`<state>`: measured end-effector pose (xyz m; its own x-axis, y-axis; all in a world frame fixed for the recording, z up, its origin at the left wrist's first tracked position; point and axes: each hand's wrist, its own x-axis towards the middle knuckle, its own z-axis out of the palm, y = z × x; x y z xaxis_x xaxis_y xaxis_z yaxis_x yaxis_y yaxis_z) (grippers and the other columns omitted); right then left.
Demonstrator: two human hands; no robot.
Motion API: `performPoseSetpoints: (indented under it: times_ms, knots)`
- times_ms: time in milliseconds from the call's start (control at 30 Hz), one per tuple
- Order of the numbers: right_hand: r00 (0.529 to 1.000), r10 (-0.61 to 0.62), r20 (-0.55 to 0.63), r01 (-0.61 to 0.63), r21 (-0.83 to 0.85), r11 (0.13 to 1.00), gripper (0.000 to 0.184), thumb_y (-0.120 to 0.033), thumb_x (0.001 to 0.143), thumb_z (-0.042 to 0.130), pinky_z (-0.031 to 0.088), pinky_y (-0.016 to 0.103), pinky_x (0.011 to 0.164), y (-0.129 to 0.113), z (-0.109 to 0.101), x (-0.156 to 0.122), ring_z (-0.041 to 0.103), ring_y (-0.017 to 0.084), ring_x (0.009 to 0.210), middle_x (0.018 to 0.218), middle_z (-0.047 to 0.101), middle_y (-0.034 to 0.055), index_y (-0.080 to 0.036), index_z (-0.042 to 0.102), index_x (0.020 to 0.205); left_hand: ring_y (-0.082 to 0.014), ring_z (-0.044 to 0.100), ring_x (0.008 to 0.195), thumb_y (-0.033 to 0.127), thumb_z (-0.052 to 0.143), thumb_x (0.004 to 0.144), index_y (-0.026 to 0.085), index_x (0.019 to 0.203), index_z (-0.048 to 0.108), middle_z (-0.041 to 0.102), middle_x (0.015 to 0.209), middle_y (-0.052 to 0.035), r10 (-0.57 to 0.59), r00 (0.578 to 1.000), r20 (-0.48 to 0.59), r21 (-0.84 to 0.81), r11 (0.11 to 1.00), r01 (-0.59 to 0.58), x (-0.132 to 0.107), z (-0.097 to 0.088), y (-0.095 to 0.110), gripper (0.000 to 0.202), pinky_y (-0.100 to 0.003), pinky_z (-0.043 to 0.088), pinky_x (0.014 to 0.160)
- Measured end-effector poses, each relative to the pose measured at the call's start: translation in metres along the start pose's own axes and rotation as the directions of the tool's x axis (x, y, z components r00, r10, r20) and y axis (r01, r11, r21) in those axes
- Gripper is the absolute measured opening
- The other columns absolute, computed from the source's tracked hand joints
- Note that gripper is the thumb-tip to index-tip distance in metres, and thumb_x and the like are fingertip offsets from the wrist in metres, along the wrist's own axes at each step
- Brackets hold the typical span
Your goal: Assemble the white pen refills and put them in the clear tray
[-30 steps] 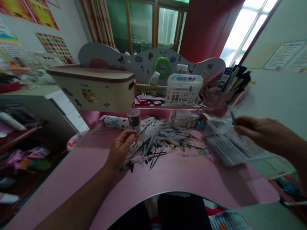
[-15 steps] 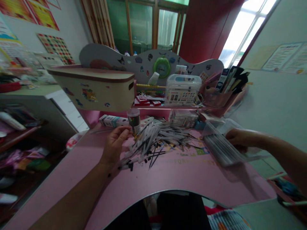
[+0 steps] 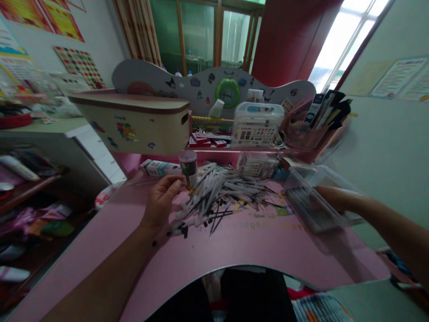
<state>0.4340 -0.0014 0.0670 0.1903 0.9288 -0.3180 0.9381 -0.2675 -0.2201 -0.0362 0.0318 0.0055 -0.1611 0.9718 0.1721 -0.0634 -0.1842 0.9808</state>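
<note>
A large heap of thin white and black pen-like sticks (image 3: 217,188) lies across the middle of the pink desk (image 3: 248,250), small black caps among them. My left hand (image 3: 159,201) rests at the heap's left side, fingers loosely curved and thumb a little apart, with nothing visible in it. Its fingertips are close to a clear lidded cup (image 3: 188,167). On the right, my right hand (image 3: 330,199) reaches into a clear plastic box (image 3: 321,217) with dark, slender items in its bottom. The box wall and blur hide those fingers.
Behind the heap are a white-and-teal carton (image 3: 159,167) and a clear pack (image 3: 256,164). A cream bin (image 3: 134,129), a handled plastic case (image 3: 257,127), a green clock (image 3: 228,93) and a pink holder (image 3: 306,134) occupy the shelf above. The desk's front edge curves inward.
My right hand has gone deeper and a little left inside the clear box. The left hand and the heap stay where they were; the view has shifted slightly.
</note>
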Motion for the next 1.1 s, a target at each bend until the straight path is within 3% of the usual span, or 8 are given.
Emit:
performPoseSetpoints:
  times_ms: [100,233,333,433,500,733,933,1100]
  knots:
    - [0.986,0.092,0.141,-0.079,-0.097,0.992,0.034,-0.007,0.091,0.055,0.027,0.023,0.044,-0.004,-0.021,-0.006,0.047,0.009,0.033,0.04,0.054,0.0004,-0.014,0.063,0.059,-0.0155,0.06,0.073,0.048,0.074,0.077,0.019,0.099,0.071,0.07,0.089,-0.0041,0.02,1.0,0.003,0.001,1.0,-0.02,0.002,-0.001,-0.003,0.037,-0.02,0.048,0.052]
    - [0.97,0.063,-0.233,-0.09,-0.108,0.99,0.024,-0.021,0.093,0.065,0.034,0.026,0.052,-0.025,-0.065,-0.03,0.053,0.009,0.039,0.05,0.063,-0.0003,-0.017,0.063,0.069,-0.0149,0.061,0.074,0.043,0.071,0.08,0.017,0.095,0.071,0.072,0.086,-0.0037,0.095,0.995,-0.009,0.065,0.993,-0.094,0.007,-0.001,-0.006,0.03,-0.024,0.049,0.065]
    - [0.875,-0.107,-0.471,0.048,-0.135,0.99,0.011,-0.019,0.091,0.068,0.038,0.028,0.059,-0.056,-0.074,-0.056,0.058,0.01,0.048,0.056,0.066,-0.0014,-0.019,0.07,0.08,-0.016,0.061,0.072,0.043,0.068,0.08,0.017,0.092,0.071,0.071,0.082,-0.0034,0.097,0.995,-0.014,0.154,0.984,-0.094,0.011,-0.001,-0.005,0.029,-0.026,0.048,0.066]
    - [0.81,-0.324,-0.489,0.299,-0.132,0.945,0.01,-0.021,0.092,0.067,0.037,0.028,0.059,-0.097,-0.05,-0.072,0.058,0.012,0.051,0.06,0.066,-0.0011,-0.021,0.07,0.083,-0.0181,0.061,0.073,0.043,0.066,0.079,0.017,0.091,0.071,0.071,0.082,-0.0035,0.065,0.997,0.046,0.266,0.961,-0.075,0.015,-0.003,-0.005,0.03,-0.028,0.047,0.065]
    - [0.785,-0.476,-0.397,0.461,-0.14,0.876,0.013,-0.024,0.093,0.064,0.035,0.028,0.059,-0.127,-0.022,-0.075,0.056,0.013,0.054,0.064,0.066,-0.0001,-0.02,0.068,0.081,-0.0201,0.064,0.075,0.043,0.066,0.076,0.017,0.088,0.071,0.072,0.083,-0.0043,0.037,0.992,0.117,0.348,0.934,-0.076,0.018,-0.006,-0.007,0.029,-0.03,0.048,0.067]
    - [0.769,-0.628,-0.122,0.604,-0.186,0.775,0.018,-0.024,0.095,0.056,0.025,0.029,0.059,-0.207,0.076,-0.053,0.059,0.017,0.067,0.078,0.071,0.006,-0.019,0.07,0.087,-0.0259,0.068,0.079,0.042,0.059,0.075,0.019,0.081,0.071,0.075,0.083,-0.0071,-0.008,0.961,0.278,0.582,0.797,-0.162,0.027,-0.016,-0.006,0.026,-0.035,0.049,0.072]
    - [0.736,-0.649,-0.193,0.649,-0.075,0.757,0.018,-0.018,0.094,0.051,0.028,0.029,0.062,-0.209,0.124,-0.029,0.058,0.016,0.069,0.079,0.069,0.0054,-0.018,0.067,0.086,-0.0236,0.068,0.072,0.03,0.055,0.071,0.021,0.075,0.072,0.075,0.077,-0.0047,-0.086,0.915,0.394,0.694,0.681,-0.234,0.028,-0.02,-0.004,0.019,-0.032,0.048,0.068]
    - [0.616,-0.676,-0.404,0.762,0.087,0.642,0.019,-0.003,0.082,0.051,0.037,0.028,0.073,-0.198,0.149,-0.018,0.057,0.017,0.08,0.084,0.063,0.0039,-0.018,0.061,0.079,-0.0242,0.067,0.067,0.033,0.059,0.073,0.023,0.073,0.073,0.074,0.072,-0.0054,-0.029,0.915,0.402,0.688,0.669,-0.281,0.028,-0.019,-0.012,0.018,-0.031,0.045,0.06]
